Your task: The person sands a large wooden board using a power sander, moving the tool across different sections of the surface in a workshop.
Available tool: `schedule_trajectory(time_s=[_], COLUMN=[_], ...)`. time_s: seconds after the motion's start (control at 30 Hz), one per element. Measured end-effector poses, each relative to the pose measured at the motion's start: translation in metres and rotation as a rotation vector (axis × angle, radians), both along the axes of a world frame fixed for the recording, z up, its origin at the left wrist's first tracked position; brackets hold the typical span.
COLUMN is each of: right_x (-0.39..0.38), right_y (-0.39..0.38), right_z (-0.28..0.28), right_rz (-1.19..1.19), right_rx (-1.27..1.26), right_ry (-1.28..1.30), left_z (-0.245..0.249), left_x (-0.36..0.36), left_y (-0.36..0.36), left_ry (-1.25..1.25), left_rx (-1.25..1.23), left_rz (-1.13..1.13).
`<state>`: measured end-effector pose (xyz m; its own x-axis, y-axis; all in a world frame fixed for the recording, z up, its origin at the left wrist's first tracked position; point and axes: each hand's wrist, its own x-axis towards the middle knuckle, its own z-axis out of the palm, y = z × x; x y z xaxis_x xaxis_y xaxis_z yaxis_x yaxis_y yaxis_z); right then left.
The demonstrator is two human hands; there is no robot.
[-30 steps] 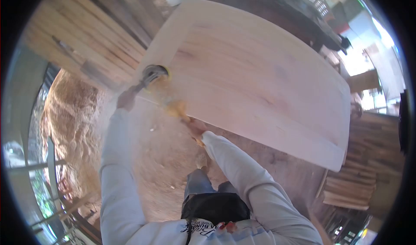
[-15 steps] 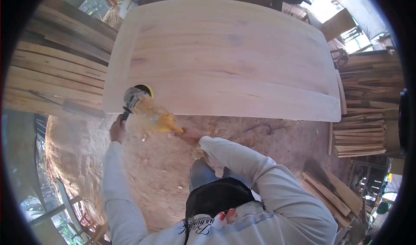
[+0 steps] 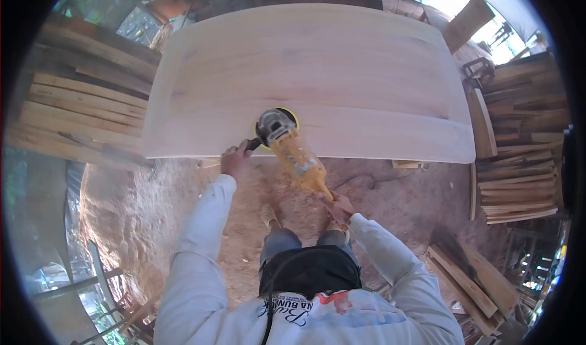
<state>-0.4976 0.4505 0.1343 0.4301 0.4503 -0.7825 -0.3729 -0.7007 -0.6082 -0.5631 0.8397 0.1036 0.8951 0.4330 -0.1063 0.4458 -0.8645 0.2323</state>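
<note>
A yellow angle grinder (image 3: 299,159) with a grey head and a round, yellow-edged sanding disc (image 3: 293,117) lies across the near edge of a large pale wooden tabletop (image 3: 342,76). Its disc is down on the wood, left of the middle. My left hand (image 3: 235,160) is closed round the black side handle (image 3: 253,143), just off the tabletop's front edge. The rear end of the grinder's body is gripped by my right hand (image 3: 337,208), nearer to me. The disc is partly hidden under the grinder's head.
Long planks (image 3: 85,110) are stacked at the left of the tabletop. More stacked boards (image 3: 519,186) stand at the right, and loose planks (image 3: 467,281) lean at the lower right. Dusty ground (image 3: 177,217) lies below, with a dark cord (image 3: 366,179) on it.
Both hands have carried the grinder to the right along the tabletop's near edge. Its body has swung to point more toward me, and both hands keep their grip.
</note>
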Motion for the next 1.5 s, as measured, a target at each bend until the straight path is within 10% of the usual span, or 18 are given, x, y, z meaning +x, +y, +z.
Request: schedule_trajectory(time_s=[1.07,1.5], right_x=[0.152,0.087], right_y=[-0.540,-0.502], right_z=[-0.026,-0.013], right_rz=[-0.999,-1.072], right_rx=[-0.019,-0.006], right_ry=[-0.115,-0.013], left_z=[0.006,-0.003], left_x=[0.440,0.378], left_y=[-0.605,-0.570], left_ry=[0.077,-0.104], left_rx=[-0.207,-0.155], left_rz=[-0.746,-0.777])
